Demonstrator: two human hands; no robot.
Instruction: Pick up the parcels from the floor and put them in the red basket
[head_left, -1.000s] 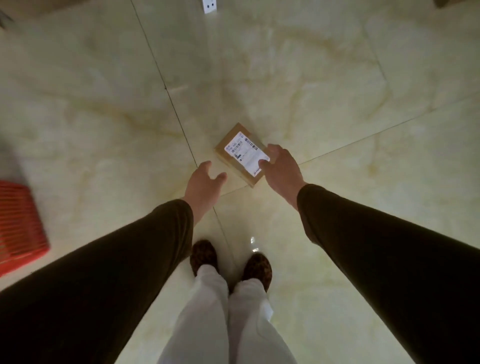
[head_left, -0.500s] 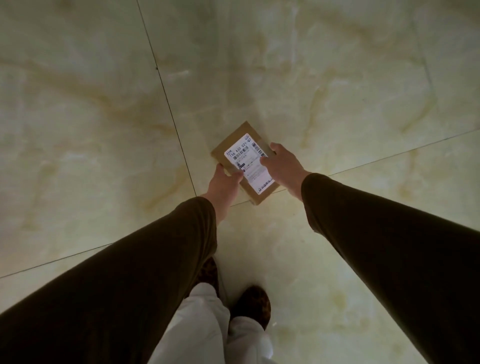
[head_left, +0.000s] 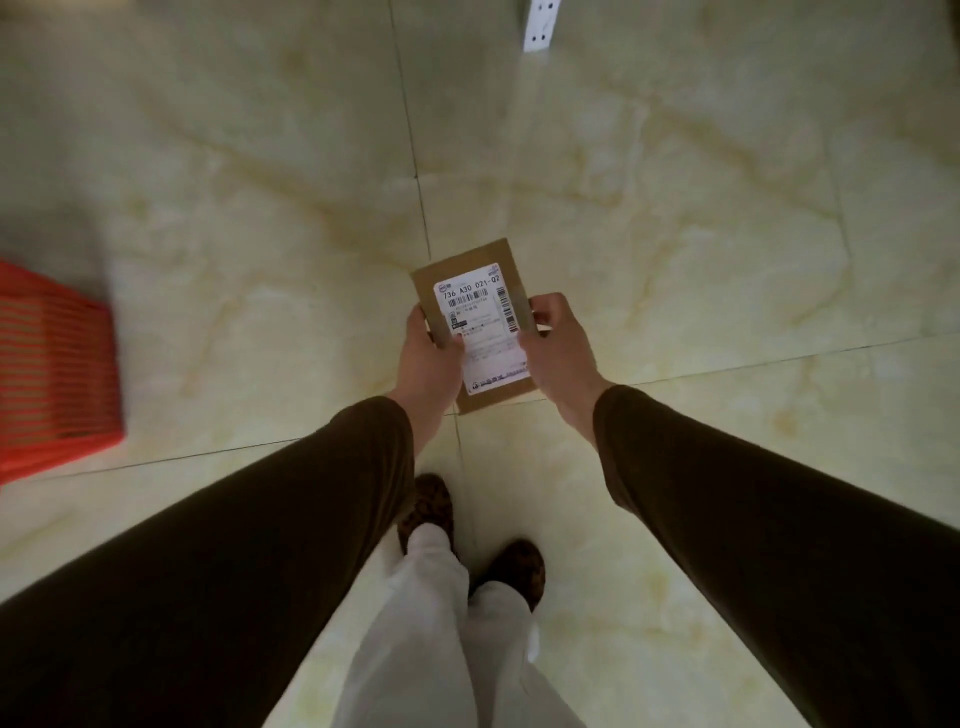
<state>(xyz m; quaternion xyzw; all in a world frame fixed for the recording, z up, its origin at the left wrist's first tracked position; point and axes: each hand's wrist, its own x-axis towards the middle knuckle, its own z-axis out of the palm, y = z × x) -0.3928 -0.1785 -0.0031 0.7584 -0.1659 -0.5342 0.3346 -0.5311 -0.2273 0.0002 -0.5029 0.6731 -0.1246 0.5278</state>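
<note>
A flat brown cardboard parcel with a white shipping label is held above the floor in front of me. My left hand grips its left edge, and my right hand grips its right edge. The label faces up towards me. The red basket, with slatted plastic walls, stands on the floor at the far left edge of the view, well to the left of the parcel and partly cut off by the frame.
The floor is glossy cream marble tile with dark grout lines. A small white object lies at the top of the view. My feet in dark patterned slippers stand below the parcel.
The parcel has been lifted off the floor and turned upright in both hands. The view has swung so that the red basket is back at the left edge.
</note>
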